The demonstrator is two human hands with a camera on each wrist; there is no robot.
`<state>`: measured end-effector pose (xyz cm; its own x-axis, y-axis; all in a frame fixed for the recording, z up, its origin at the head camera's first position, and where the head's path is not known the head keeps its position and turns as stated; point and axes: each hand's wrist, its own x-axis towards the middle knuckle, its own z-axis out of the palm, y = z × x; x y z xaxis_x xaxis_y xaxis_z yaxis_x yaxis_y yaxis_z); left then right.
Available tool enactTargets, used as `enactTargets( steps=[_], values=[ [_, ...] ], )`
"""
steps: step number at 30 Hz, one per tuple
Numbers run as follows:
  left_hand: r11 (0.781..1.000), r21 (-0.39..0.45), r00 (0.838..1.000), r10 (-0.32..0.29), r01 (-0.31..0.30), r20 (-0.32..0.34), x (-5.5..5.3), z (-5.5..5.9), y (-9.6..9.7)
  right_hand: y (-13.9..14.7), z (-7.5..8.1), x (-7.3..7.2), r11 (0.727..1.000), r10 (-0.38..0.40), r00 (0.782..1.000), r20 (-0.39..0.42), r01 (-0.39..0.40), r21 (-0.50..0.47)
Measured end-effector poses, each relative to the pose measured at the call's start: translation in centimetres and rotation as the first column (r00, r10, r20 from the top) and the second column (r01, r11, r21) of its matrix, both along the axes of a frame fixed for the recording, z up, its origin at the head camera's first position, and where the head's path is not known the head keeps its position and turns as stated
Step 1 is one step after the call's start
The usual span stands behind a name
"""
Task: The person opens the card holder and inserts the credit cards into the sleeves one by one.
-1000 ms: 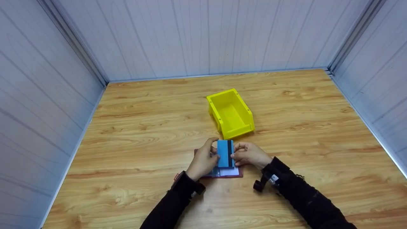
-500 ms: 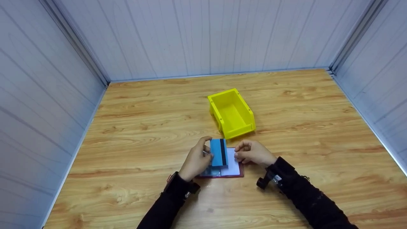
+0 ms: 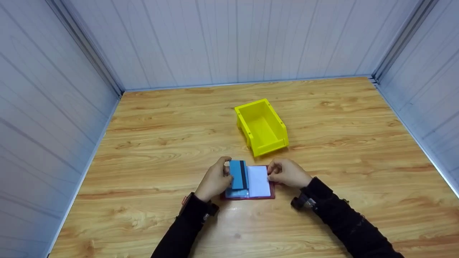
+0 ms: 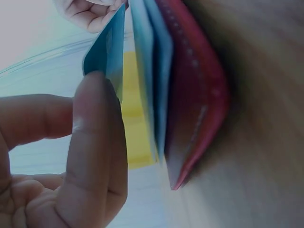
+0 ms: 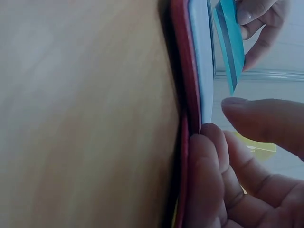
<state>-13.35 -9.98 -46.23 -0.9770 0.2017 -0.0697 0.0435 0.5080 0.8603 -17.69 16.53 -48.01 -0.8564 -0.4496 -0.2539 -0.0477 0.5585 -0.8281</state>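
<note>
My left hand (image 3: 215,181) pinches a blue card with a dark stripe (image 3: 237,174) between thumb and fingers. The card is tilted above the left side of a small red card wallet (image 3: 272,192) that lies spread on the table. White and clear sleeves (image 3: 259,181) show inside it. In the left wrist view, blue-tinted leaves (image 4: 159,57) stand up from the red cover (image 4: 194,90). My right hand (image 3: 288,173) is at the wallet's right edge; in the right wrist view its fingertips (image 5: 204,147) touch that edge, while the thumb (image 5: 259,118) stays apart.
A yellow open-front bin (image 3: 263,130) stands on the wood-grain table (image 3: 172,143) just beyond the wallet. White panel walls (image 3: 215,43) close off the back and both sides.
My left hand has carried the blue card leftward, away from the right hand, uncovering the white sleeve. My right hand has let go of the card and shifted slightly right to the wallet's edge.
</note>
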Motion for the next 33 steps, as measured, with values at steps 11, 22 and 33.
enactTargets(
  steps=[11, 22, 33],
  values=[
    [0.999, -0.05, 1.0, -0.013, 0.012, -0.028, 0.07, -0.48, 0.62, 0.04, 0.0, -0.06, 1.0, 0.018, 1.0, 0.013, -0.018, 0.017],
    [0.997, -0.063, 0.999, -0.044, 0.043, -0.006, 0.27, -0.3, 1.0, 0.04, -0.07, -0.13, 1.0, 0.006, 0.999, 0.034, -0.006, 0.008],
    [0.997, -0.049, 0.998, -0.052, 0.054, 0.045, 0.22, -0.45, 0.99, 0.08, 0.11, 0.02, 0.999, 0.03, 0.999, 0.03, -0.029, -0.023]
  ],
)
